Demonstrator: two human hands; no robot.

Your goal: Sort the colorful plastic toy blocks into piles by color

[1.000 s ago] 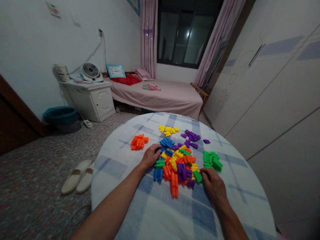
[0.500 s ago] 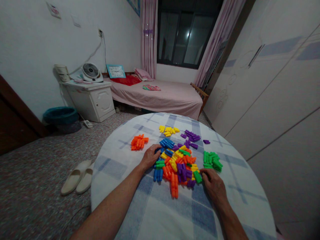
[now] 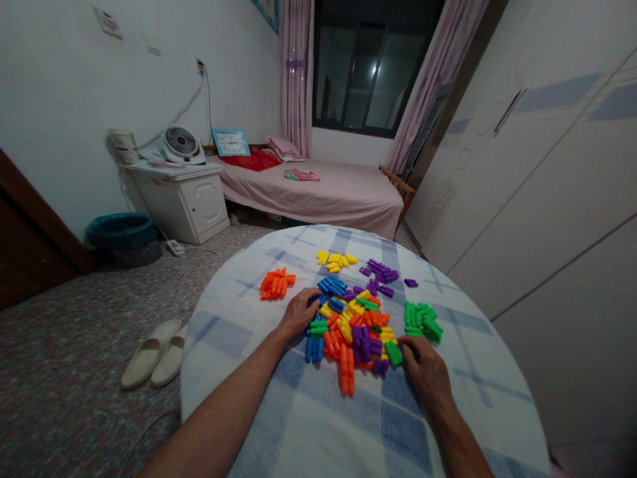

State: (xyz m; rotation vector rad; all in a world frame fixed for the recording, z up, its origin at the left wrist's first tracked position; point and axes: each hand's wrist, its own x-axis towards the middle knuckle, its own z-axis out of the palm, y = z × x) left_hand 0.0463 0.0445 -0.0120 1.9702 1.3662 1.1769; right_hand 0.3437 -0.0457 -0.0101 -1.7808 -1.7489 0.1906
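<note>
A mixed pile of small coloured plastic pieces (image 3: pixel 354 325) lies in the middle of the round table (image 3: pixel 308 425), which has a blue-checked cloth. My left hand (image 3: pixel 298 312) rests at the pile's left edge, fingers curled over blue pieces (image 3: pixel 314 346); what is under them is hidden. My right hand (image 3: pixel 423 368) sits at the pile's lower right, its fingertips closed against a green piece (image 3: pixel 393 352). Sorted groups lie around the pile: orange (image 3: pixel 276 282), yellow (image 3: pixel 336 260), purple (image 3: pixel 381 272), green (image 3: pixel 422 320) and blue (image 3: pixel 332 285).
Beyond the table stand a pink-covered bed (image 3: pixel 318 189), a white bedside cabinet (image 3: pixel 184 199) with a fan (image 3: pixel 182 143), and a teal basin (image 3: pixel 122 232). White slippers (image 3: pixel 154 358) lie on the floor to the left. A white wardrobe (image 3: pixel 547 166) fills the right.
</note>
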